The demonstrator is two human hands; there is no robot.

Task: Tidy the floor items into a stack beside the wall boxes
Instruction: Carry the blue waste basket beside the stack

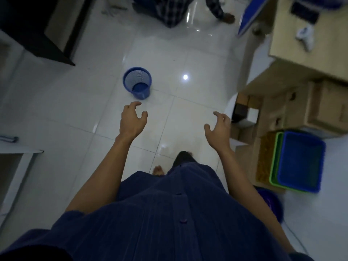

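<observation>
Glossy white tiles (79,102) carry an upright round blue mesh bin (137,82), left hand (131,119) and right hand (219,129) both hovering loose-fingered, holding nothing.

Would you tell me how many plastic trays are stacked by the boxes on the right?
3: a blue tray on top, a green tray under it, and what looks like a yellow tray at the bottom. Others may be hidden beneath.

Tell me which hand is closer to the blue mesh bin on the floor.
Left. The left hand hovers just short of the blue mesh bin, fingers loosely curled, holding nothing. The right hand is farther off to the right, nearer the cardboard boxes.
</observation>
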